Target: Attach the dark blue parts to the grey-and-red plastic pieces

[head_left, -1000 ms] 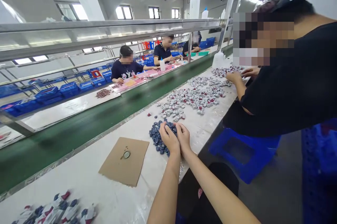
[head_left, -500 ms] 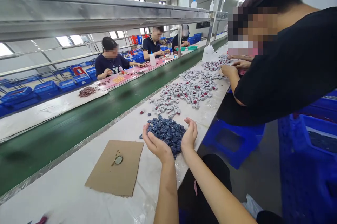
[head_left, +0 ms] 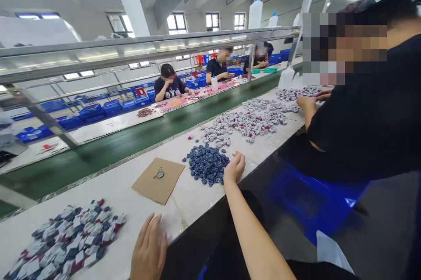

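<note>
My right hand (head_left: 234,167) rests at the right edge of a heap of small dark blue pieces (head_left: 206,165) on the white worktable (head_left: 138,210). Its fingers are loosely curled and I cannot see anything in them. My left hand (head_left: 149,249) lies flat and open on the table's near edge, fingers stretched out, holding nothing. It is just right of a pile of small white, blue and red pieces (head_left: 66,238). A brown cardboard sheet (head_left: 158,180) with a small round object on it lies between the two heaps.
A co-worker in a black shirt (head_left: 368,113) sits close on my right at a wide spread of white and red pieces (head_left: 250,121). A green conveyor belt (head_left: 138,139) runs beyond the table, with seated people, blue bins and glue bottles on a metal shelf.
Both hands were cupped round the blue heap. My left hand has left it and moved down-left onto the table edge, flat; my right hand stays beside the heap. The view has swung left.
</note>
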The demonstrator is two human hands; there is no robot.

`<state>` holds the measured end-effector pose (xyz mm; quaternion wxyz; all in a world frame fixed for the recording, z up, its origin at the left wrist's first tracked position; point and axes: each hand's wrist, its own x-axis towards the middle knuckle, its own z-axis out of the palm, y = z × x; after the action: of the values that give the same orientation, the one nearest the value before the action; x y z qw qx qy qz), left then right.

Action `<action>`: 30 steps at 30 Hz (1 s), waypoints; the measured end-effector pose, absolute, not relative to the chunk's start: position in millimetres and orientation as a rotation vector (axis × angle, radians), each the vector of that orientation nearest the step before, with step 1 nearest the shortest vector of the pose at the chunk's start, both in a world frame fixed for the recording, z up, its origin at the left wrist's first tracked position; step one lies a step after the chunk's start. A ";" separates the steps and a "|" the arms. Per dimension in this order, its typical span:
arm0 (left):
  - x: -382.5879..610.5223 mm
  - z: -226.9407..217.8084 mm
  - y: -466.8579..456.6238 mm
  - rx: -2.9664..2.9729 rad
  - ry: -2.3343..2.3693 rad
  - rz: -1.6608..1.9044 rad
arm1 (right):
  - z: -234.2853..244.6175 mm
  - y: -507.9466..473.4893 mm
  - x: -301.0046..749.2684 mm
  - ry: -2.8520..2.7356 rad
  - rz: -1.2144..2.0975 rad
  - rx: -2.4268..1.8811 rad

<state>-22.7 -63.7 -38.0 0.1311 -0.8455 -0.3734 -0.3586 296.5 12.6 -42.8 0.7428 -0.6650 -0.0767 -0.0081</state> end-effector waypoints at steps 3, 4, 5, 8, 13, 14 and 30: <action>-12.8 -44.6 -59.5 -2.335 -1.135 -0.934 | -45.4 12.6 297.5 -0.166 -0.005 -1.472; -9.0 -44.7 -58.6 -2.333 -1.157 -0.898 | -46.9 12.8 298.3 -0.163 0.001 -1.476; -6.1 -44.5 -58.3 -2.342 -1.177 -0.865 | -48.4 12.8 299.1 -0.162 0.008 -1.482; -3.3 -42.2 -60.7 -2.392 -1.224 -0.772 | -50.0 11.0 300.1 -0.163 0.030 -1.496; -2.9 -34.7 -69.1 -2.380 -1.309 -0.702 | -38.6 5.7 296.8 -0.161 0.060 -1.480; -2.2 -33.8 -69.6 -2.370 -1.316 -0.696 | -36.5 5.9 296.0 -0.157 0.063 -1.476; -4.7 -46.4 -60.2 -2.448 -1.312 -0.788 | -22.3 27.8 390.2 -0.776 0.148 -1.921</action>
<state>-4.7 -60.2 -46.4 0.1269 -0.8411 -0.4507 -0.2708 390.2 27.8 -22.3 0.5076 -0.7969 -0.3219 0.0613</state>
